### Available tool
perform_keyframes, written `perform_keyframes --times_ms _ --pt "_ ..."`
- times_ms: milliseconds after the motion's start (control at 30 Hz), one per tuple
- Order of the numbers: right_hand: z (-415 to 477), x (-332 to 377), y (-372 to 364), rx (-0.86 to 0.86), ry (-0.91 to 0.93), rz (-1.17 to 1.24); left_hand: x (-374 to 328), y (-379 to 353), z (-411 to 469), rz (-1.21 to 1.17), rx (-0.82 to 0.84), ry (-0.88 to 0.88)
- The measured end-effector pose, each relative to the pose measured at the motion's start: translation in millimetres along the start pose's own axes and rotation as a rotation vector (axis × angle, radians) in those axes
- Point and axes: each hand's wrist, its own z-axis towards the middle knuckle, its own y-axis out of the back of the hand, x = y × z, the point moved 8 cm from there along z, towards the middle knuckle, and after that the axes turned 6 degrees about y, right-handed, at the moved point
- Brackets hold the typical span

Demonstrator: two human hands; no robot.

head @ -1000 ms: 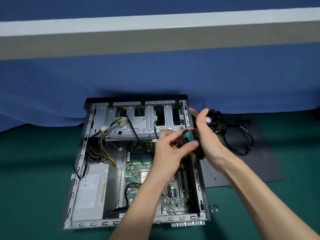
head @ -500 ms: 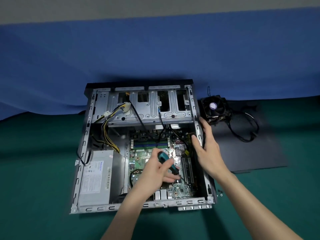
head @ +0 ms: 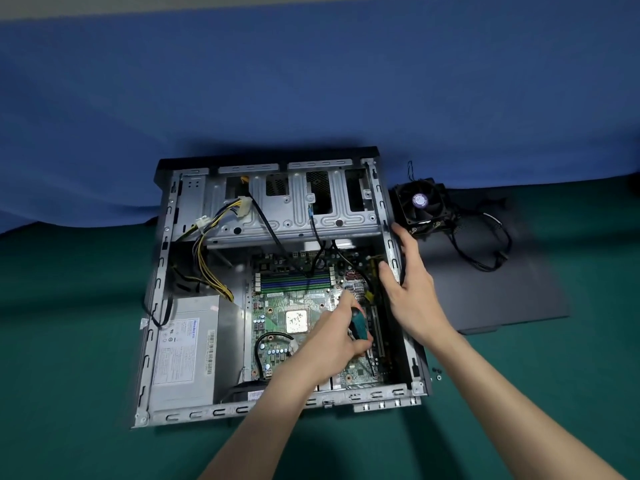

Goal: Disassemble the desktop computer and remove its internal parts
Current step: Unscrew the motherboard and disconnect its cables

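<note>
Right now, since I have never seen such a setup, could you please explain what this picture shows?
There is no robot here. A person works with bare hands, and the single picture comes from a camera worn on the head, looking forward and down. An open computer case lies flat on a green table, with its motherboard and power supply inside. The left hand grips a teal-handled screwdriver over the motherboard. The right hand rests on the case's right wall. To the right of the case, a fan with its cable sits on a dark panel, and a few small screws lie on the table.
</note>
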Motion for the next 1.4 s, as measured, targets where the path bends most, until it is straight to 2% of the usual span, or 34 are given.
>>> perform_keyframes --times_ms 433,667,733,833,967,1100,1267,1400 --pt "0.7 -2.5 0.0 -0.009 0.008 0.007 1.4 -5.6 8.2 -0.042 0.038 -0.041" --pt "-2.9 -0.8 3.8 -0.025 -0.002 0.000 -9.9 -18.9 -1.8 0.141 0.082 -0.161" --pt "-11.4 5.5 14.1 -0.097 0.051 -0.086 -12.2 -24.8 -6.3 0.203 0.081 -0.200" --pt "-38.2 22.8 30.6 -0.175 0.235 -0.298 -11.5 -28.0 -9.0 0.249 0.074 -0.215" --pt "-72.7 33.3 20.4 -0.007 0.404 -0.490 -17.0 -25.5 -9.3 0.288 0.090 -0.208" --pt "-78.8 33.8 6.5 0.076 0.433 -0.631 -26.7 -23.6 -13.7 0.317 0.085 -0.215" --pt "-80.0 35.2 5.1 0.060 0.446 -0.607 -28.2 -26.9 -14.3 0.331 0.103 -0.193" --pt "-86.1 33.1 11.0 0.076 0.477 -0.533 -24.0 -31.3 -12.1 0.103 0.189 -0.165"
